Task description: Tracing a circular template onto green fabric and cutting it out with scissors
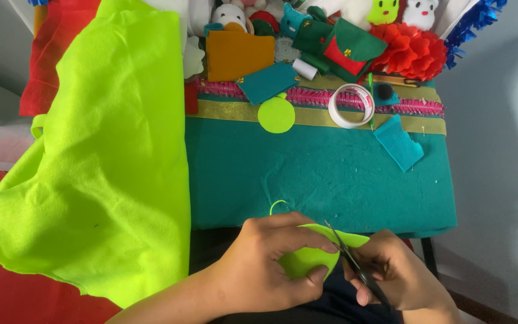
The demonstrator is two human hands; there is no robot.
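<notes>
1. The left hand (271, 264) has its fingers (307, 237) clamped on a small lime-green felt piece (307, 259), thumb under the lower edge and the other fingers across the top. The piece sits at about 6 o'clock in the head view, just off the near edge of the teal-covered surface (331, 180), above the person's lap.
2. The right hand (400, 273) has its fingers closed around the handles of a pair of small scissors (349, 255), blades pointing toward 11 o'clock into the felt. I cannot tell how far the blades are parted.
3. My main worry: the blade tips lie very close to the left fingertips. A quick snip or a slip of the felt could nick a finger.
4. The felt is soft and held only at one side, so it may fold or twist under the blades and the curved edge could come out ragged or lopsided.
5. A thin curl of green trimming (277, 207) pokes up at 12 o'clock of the left hand. It could catch in the blades or drag the piece off line.
6. The work is done in the air rather than on the surface, so a dropped piece would fall to the lap or floor.
7. The big lime-green felt sheet (109, 150) hangs over the left side at 9 o'clock, and could slide off if elbowed.
8. Further back at 12 o'clock lie a green felt circle (276, 115) and a tape roll (351, 105), well apart from the hands and unlikely to interfere.
</notes>
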